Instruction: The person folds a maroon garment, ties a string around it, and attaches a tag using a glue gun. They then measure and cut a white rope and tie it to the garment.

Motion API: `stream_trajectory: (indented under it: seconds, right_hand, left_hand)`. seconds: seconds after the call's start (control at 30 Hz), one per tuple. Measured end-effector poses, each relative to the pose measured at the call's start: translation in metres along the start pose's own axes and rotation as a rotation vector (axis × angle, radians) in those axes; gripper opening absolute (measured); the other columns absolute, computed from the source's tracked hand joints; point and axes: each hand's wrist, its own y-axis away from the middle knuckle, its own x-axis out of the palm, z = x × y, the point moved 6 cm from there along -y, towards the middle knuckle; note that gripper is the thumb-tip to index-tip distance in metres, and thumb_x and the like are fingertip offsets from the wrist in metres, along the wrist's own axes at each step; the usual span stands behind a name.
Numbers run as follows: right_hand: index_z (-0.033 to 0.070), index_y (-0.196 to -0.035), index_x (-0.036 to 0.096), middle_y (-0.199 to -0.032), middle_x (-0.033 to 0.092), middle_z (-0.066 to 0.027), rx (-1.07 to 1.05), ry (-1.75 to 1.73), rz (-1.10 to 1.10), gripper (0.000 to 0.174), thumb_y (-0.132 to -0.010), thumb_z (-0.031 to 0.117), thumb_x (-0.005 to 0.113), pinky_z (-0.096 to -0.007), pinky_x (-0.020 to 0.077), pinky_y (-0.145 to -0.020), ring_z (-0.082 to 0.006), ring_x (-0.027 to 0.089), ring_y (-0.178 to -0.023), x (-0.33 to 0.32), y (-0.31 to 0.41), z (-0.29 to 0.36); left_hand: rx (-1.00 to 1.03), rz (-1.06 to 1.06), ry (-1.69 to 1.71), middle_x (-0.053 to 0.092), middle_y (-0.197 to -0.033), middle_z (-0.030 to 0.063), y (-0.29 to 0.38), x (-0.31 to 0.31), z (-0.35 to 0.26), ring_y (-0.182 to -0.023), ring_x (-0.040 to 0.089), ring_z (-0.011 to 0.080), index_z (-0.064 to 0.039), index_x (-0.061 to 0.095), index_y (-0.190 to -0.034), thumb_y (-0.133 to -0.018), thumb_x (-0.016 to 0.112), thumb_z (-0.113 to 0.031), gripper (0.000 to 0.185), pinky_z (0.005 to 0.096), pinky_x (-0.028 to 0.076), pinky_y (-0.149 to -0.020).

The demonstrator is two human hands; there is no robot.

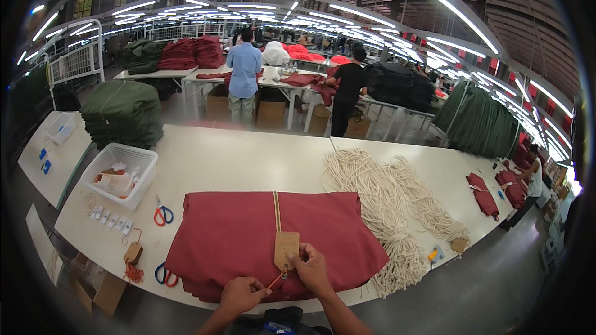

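Folded dark-red fabric (223, 237) lies before me on a white table, a striped tape running down its middle. My right hand (311, 265) holds a brown cardboard hang tag (286, 246) over the fabric between thumb and fingers. Between the fingertips of my left hand (243, 294) is the end of an orange cord (275, 281) that runs to the tag's lower end. Scissors (166, 275) with blue and red handles lie partly under the fabric's left edge. A bundle of brown tags (133, 253) with orange cords rests farther left.
White plastic basket (121, 172), more scissors (163, 214) and small white labels (111, 220) on the left. Cream cords (372, 204) pile against the fabric's right side; a yellow-and-grey tool (436, 254) lies beyond. Green fabric stack (122, 111) at back left. People work at other tables.
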Motion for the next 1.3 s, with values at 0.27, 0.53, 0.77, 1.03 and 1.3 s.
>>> stream_trajectory:
  seconds: [0.27,0.53,0.77,1.03,1.3]
  right_hand:
    - [0.001,-0.114,0.055,-0.092,0.067,-0.0061,-0.09,-0.18,0.318,0.012,-0.104,0.006,0.054,-0.0271,0.057,-0.071,-0.0113,0.066,-0.079,0.007,0.008,0.015]
    - [0.0,-0.117,0.055,-0.099,0.07,-0.0096,-0.222,-0.284,0.482,0.014,-0.103,0.003,0.054,-0.0288,0.0573,-0.081,-0.0141,0.068,-0.089,0.003,0.022,0.025]
    - [0.0,-0.112,0.063,-0.113,0.07,-0.012,-0.367,-0.23,0.677,0.016,-0.101,-0.005,0.052,-0.0342,0.0517,-0.101,-0.0227,0.065,-0.117,-0.008,0.033,0.026]
    - [0.001,-0.113,0.065,-0.113,0.07,-0.0112,-0.551,-0.14,0.691,0.02,-0.098,-0.007,0.054,-0.0341,0.0499,-0.101,-0.0251,0.066,-0.116,-0.009,0.04,0.028]
    - [0.001,-0.115,0.059,-0.101,0.069,-0.0117,-0.388,-0.225,0.589,0.017,-0.103,-0.003,0.047,-0.0308,0.0521,-0.091,-0.0177,0.067,-0.105,-0.011,0.03,0.035]
  left_hand:
    - [-0.073,-0.172,0.278,0.069,-0.072,0.0035,0.038,0.005,-0.002,-0.067,0.06,0.006,0.002,0.071,-0.088,-0.083,0.083,-0.019,0.025,0.0235,0.048,-0.062]
    - [0.001,-0.179,0.656,0.071,-0.08,0.0085,0.06,0.023,-0.01,-0.071,0.064,0.0115,0.003,0.068,-0.092,-0.088,0.077,-0.012,0.019,0.0247,0.051,-0.067]
    - [0.031,-0.231,0.798,0.069,-0.079,0.0102,0.059,0.03,-0.002,-0.071,0.065,0.0141,0.005,0.065,-0.093,-0.09,0.07,-0.003,0.01,0.0264,0.053,-0.066]
    - [0.04,-0.429,0.82,0.07,-0.075,0.011,0.056,0.02,0.004,-0.067,0.067,0.0166,0.005,0.065,-0.088,-0.086,0.065,0.003,0.003,0.0296,0.056,-0.066]
    - [0.093,-0.504,0.511,0.068,-0.07,0.0072,0.057,0.013,-0.019,-0.062,0.063,0.0111,0.005,0.066,-0.078,-0.082,0.064,0.004,0.005,0.0256,0.052,-0.061]
